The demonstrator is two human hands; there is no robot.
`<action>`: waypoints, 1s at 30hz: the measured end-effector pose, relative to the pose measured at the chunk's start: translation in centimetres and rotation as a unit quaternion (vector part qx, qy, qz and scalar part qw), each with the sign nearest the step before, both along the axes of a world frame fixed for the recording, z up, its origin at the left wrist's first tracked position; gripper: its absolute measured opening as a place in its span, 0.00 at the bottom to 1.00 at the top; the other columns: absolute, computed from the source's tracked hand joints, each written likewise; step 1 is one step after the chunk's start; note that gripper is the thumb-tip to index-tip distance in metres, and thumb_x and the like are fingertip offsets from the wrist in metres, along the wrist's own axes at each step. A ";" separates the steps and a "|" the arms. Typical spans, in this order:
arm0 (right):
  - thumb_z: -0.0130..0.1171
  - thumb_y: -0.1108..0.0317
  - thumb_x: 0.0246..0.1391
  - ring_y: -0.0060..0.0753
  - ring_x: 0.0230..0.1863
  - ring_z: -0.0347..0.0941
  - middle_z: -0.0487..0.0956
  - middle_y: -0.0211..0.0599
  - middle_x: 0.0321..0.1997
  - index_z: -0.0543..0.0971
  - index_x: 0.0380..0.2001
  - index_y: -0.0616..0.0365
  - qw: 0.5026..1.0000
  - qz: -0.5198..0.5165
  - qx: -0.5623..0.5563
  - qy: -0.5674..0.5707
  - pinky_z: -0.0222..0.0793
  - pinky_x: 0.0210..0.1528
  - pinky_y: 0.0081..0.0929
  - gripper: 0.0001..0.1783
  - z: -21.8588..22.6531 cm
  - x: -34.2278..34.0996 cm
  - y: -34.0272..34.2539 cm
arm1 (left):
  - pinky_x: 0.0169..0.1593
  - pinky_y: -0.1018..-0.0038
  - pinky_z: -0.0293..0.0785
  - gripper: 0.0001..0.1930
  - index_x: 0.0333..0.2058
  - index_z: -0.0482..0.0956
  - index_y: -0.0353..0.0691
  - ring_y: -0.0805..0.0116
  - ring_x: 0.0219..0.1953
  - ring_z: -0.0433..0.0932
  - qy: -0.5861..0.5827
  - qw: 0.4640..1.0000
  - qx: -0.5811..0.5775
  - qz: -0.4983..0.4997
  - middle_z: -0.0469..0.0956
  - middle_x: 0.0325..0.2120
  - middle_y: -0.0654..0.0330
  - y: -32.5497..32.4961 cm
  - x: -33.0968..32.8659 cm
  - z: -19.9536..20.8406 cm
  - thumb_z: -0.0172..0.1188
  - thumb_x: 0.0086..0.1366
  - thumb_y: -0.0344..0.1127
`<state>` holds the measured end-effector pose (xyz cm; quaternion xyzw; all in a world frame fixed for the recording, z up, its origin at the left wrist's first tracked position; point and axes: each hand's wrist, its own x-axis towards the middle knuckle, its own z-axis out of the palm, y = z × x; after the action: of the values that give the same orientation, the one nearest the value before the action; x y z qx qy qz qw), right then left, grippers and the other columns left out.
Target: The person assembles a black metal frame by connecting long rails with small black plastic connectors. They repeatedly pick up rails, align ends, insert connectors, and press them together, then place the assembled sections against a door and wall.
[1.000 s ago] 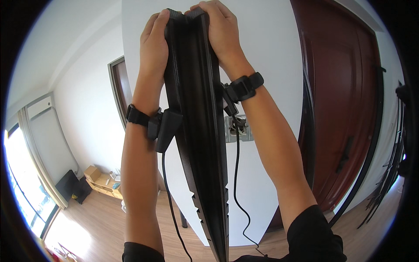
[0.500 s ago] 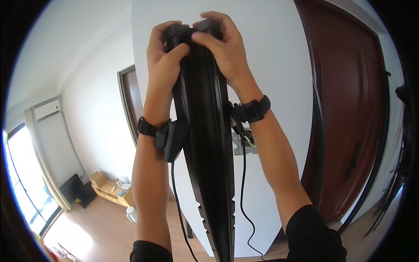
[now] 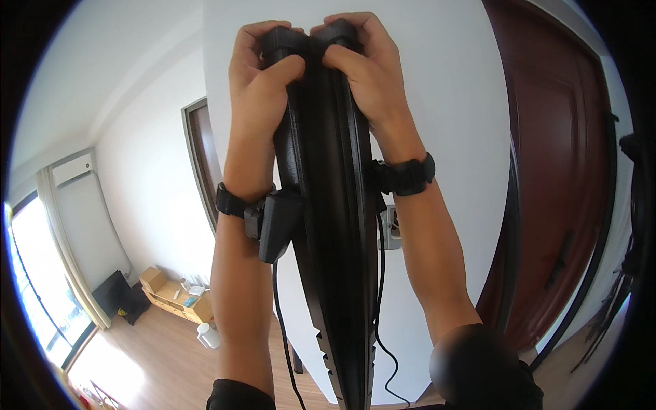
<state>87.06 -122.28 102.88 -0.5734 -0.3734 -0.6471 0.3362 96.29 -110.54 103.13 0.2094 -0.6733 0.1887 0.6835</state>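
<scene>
A long black metal beam [image 3: 331, 205] with a groove down its middle stands upright before me. Notches line its lower edges, and its bottom runs out of view. Two dark end caps sit at its top, side by side. My left hand [image 3: 256, 89] is wrapped round the left cap [image 3: 283, 39], thumb pressed on the front. Around the right cap [image 3: 337, 32] my right hand [image 3: 379, 78] is closed likewise, its thumb bent over the near side. The fingertips behind the caps are partly hidden. Black straps with small devices [image 3: 280, 225] and cables sit on both wrists.
A white wall panel with an uncovered metal wall box [image 3: 391, 229] is right behind the beam. To the right is a dark red door [image 3: 560, 171]. A low wooden cabinet [image 3: 171, 297], a white kettle [image 3: 208, 335] and a bright window [image 3: 48, 273] are at the left.
The beam and my right hand have shifted slightly right in view. My right thumb has moved off the middle onto the right cap, and those fingers have closed more around it.
</scene>
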 end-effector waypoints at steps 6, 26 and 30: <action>0.61 0.77 0.47 0.28 0.47 0.76 0.82 0.35 0.41 0.77 0.43 0.59 0.999 -0.041 -0.006 -0.009 0.73 0.51 0.29 0.16 1.2 -0.1 0.3 | 0.47 0.77 0.74 0.23 0.51 0.73 0.35 0.72 0.41 0.78 0.002 1.000 -0.002 -0.028 0.80 0.42 0.58 0.0 0.5 1.1 0.57 0.54 0.16; 0.63 0.74 0.42 0.40 0.44 0.80 0.83 0.39 0.40 0.78 0.42 0.59 0.976 -0.199 0.006 -0.093 0.75 0.50 0.34 0.19 1.1 0.5 0.5 | 0.45 0.79 0.73 0.24 0.54 0.75 0.39 0.76 0.40 0.77 0.030 0.999 0.024 0.038 0.80 0.42 0.62 0.4 0.5 0.3 0.56 0.56 0.19; 0.64 0.73 0.41 0.42 0.44 0.81 0.84 0.41 0.37 0.80 0.39 0.59 0.965 -0.249 0.019 -0.078 0.75 0.50 0.34 0.16 1.2 0.3 0.4 | 0.45 0.79 0.72 0.23 0.52 0.76 0.38 0.76 0.40 0.77 0.009 0.998 0.015 0.055 0.80 0.42 0.62 0.2 1.0 0.7 0.57 0.56 0.19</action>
<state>87.38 -121.89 104.05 -0.5893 -0.2314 -0.7603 0.1453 97.27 -110.38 103.82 0.2576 -0.6575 0.2140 0.6749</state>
